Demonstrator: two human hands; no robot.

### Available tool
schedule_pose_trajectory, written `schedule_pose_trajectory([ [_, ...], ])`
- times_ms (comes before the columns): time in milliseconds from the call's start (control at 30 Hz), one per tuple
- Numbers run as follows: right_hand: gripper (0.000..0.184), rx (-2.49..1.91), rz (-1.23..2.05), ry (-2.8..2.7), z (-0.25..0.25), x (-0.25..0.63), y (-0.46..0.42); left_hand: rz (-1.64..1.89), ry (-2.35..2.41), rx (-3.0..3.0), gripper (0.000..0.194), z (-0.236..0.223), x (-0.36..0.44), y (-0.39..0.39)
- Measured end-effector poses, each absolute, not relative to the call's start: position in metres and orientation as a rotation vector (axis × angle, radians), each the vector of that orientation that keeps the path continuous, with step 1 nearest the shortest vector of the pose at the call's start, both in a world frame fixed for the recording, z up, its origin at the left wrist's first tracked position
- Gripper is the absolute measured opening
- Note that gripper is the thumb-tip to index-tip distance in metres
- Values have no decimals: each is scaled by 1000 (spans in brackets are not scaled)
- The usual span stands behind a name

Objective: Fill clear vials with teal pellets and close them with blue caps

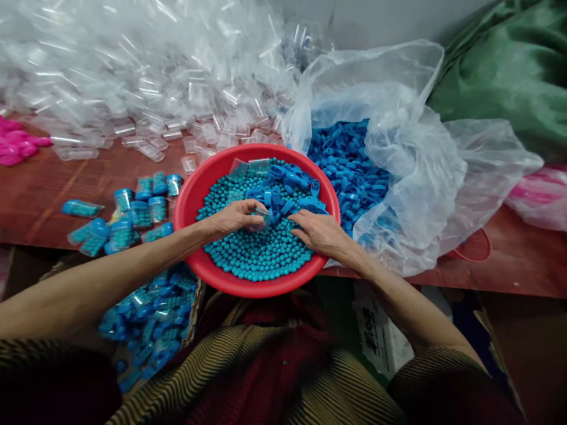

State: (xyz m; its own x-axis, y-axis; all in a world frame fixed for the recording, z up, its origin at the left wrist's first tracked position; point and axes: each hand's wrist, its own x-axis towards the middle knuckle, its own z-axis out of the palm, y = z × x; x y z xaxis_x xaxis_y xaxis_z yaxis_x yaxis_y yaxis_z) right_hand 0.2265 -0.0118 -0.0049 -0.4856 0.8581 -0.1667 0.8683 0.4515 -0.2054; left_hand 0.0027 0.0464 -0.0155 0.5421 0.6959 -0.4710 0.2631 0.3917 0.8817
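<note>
In the middle of the head view, a red basin [257, 289] holds many turquoise beads [257, 260]. Blue caps [290, 177] with spouts lie heaped on the beads toward the back right. My left hand [237, 217] is closed, thumb and fingers round a small clear plastic vial [264, 219] just over the beads. Whether the vial has beads in it is hard to make out. My right hand [316, 233] is at the basin's right side, fingertips apart, at the near edge of the caps and close to the vial. Two more clear vials [258, 167] lie at the basin's back.
Filled, capped vials [140, 213] stand and lie left of the basin; a box below holds more [150, 319]. Clear vials [168, 88] are piled behind. An opened plastic bag [411, 171] of blue caps [345, 165] sits right. Pink pieces [18, 141] lie far left.
</note>
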Motion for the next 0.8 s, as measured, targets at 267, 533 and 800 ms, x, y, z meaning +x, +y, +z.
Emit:
schedule_pose_trajectory([
  [267,25,1563,-359,2684,-3,225,-17,470,1252,1340,33,-21,7,33],
  [533,21,1578,-403,2701,-1,225,-19,192,1527,1577,21,-21,-6,36],
  [800,23,1592,-403,2695,-1,225,-21,-270,1301,1485,17,-25,-6,46],
])
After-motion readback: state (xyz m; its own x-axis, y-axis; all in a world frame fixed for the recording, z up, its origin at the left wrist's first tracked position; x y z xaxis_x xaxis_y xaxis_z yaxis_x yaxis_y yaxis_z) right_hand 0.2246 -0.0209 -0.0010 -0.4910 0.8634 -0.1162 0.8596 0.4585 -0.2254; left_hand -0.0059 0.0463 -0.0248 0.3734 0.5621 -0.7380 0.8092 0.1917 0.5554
